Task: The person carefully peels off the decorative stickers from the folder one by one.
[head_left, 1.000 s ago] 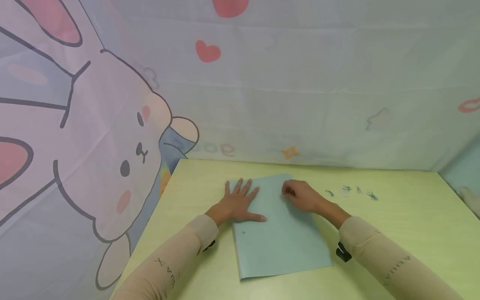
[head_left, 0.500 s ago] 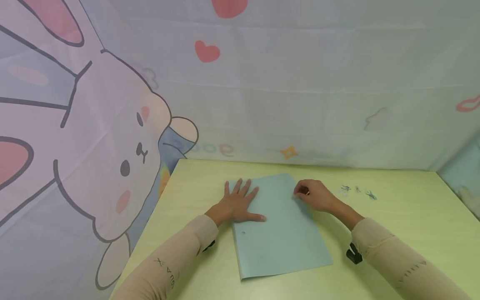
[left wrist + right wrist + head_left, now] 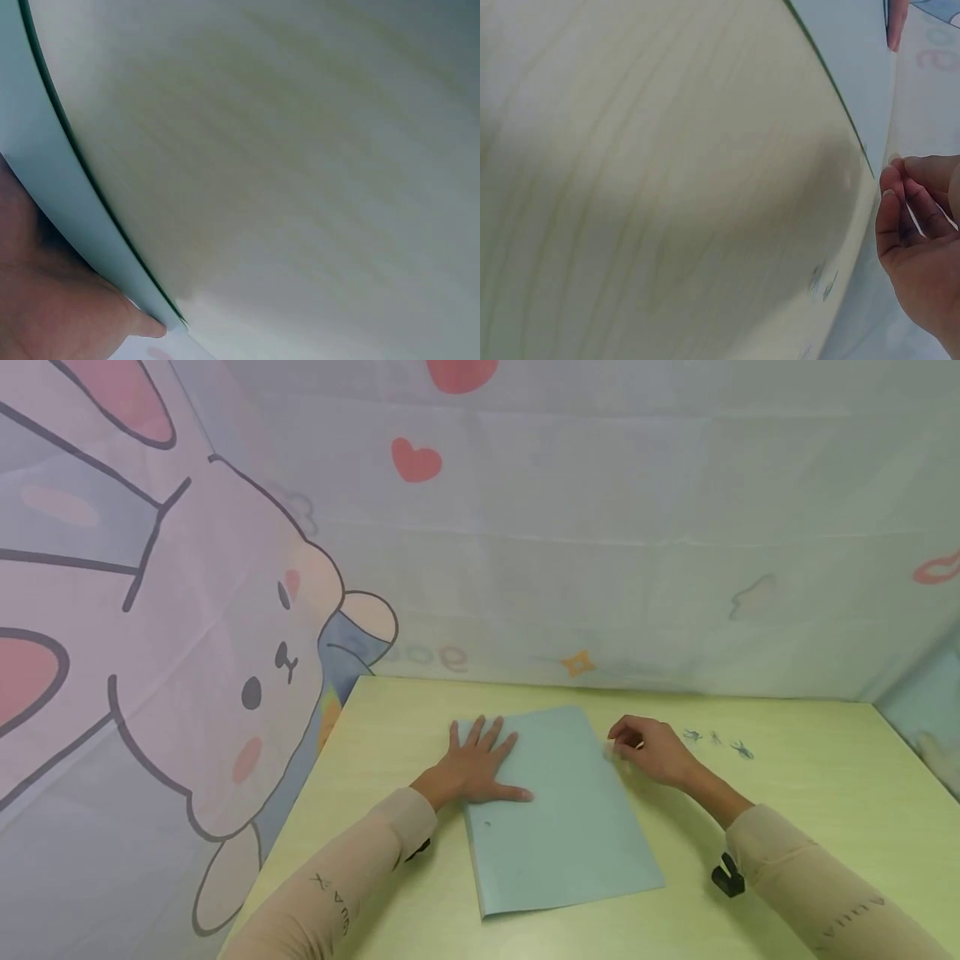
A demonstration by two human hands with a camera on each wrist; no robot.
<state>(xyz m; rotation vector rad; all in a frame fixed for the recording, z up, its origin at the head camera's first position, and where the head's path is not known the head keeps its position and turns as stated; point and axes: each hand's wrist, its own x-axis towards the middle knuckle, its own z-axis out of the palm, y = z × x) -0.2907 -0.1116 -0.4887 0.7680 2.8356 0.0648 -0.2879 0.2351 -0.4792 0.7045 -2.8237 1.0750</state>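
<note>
A pale blue folder (image 3: 562,827) lies flat, with a small round mark near its left edge. My left hand (image 3: 480,768) rests on its upper left part, palm down and fingers spread; in the left wrist view the hand (image 3: 60,311) lies along the folder's edge. Just past the folder's upper right edge, my right hand (image 3: 652,747) brings thumb and fingertips together on a small, pale, see-through piece (image 3: 610,749), whose kind is too small to tell. Several insect-shaped cut-outs or stickers (image 3: 742,749) lie to the right of that hand.
The yellow-green table (image 3: 817,827) ends at the back against a pale cloth (image 3: 675,568) printed with hearts. A printed rabbit (image 3: 247,635) covers the cloth on the left. Black wrist mounts (image 3: 727,877) show under the sleeves.
My right hand has moved right, from over the folder to just beyond its edge, covering the leftmost insect piece on the way. My left hand has stayed in place.
</note>
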